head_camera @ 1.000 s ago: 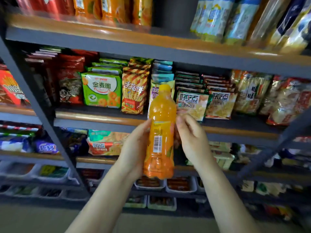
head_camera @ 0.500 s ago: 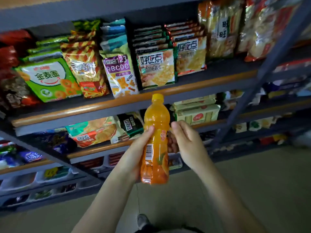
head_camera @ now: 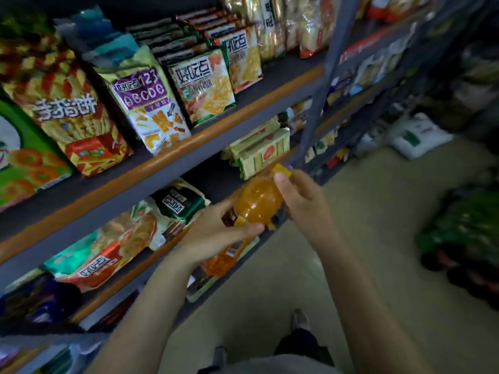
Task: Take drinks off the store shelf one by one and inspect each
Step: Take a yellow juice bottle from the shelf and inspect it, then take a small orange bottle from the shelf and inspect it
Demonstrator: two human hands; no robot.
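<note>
Gripping the orange drink bottle (head_camera: 256,203) around its label, the left hand (head_camera: 216,236) holds it tilted in front of the lower shelf edge (head_camera: 127,279) while the right hand (head_camera: 299,198) pinches its neck below the yellow cap (head_camera: 282,171). Inspection of this 1 bottle looks underway; returning it and taking others remains. Snack bags (head_camera: 202,85) crowd the shelves; beige floor (head_camera: 351,238) lies beneath.
</note>
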